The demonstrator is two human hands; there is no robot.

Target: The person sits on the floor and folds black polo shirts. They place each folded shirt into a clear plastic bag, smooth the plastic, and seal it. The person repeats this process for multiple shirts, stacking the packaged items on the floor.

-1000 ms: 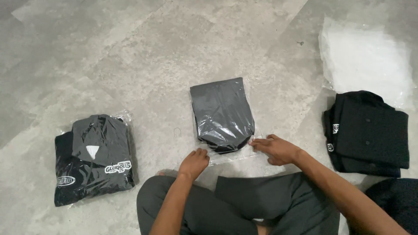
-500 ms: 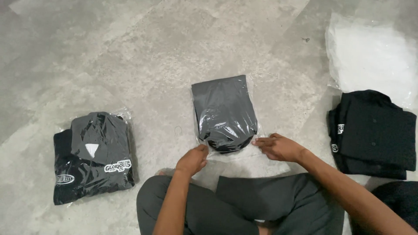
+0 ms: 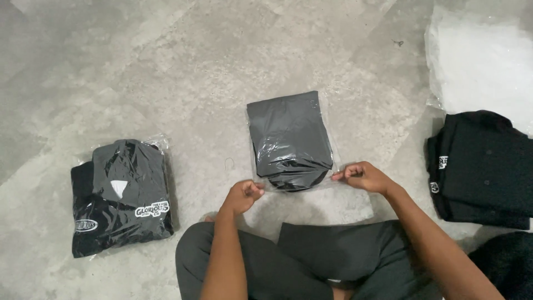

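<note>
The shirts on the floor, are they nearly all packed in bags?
Done: a dark shirt sealed in clear plastic lies at the left. In hand: both hands, left and right, pinch the open end of the clear bag holding a folded grey garment. Left: a stack of unbagged black shirts beside spare clear bags.

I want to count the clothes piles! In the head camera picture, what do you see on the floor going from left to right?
Bagged dark shirts with white logos → left hand → grey garment in a clear bag → right hand → stack of black folded clothes.
</note>
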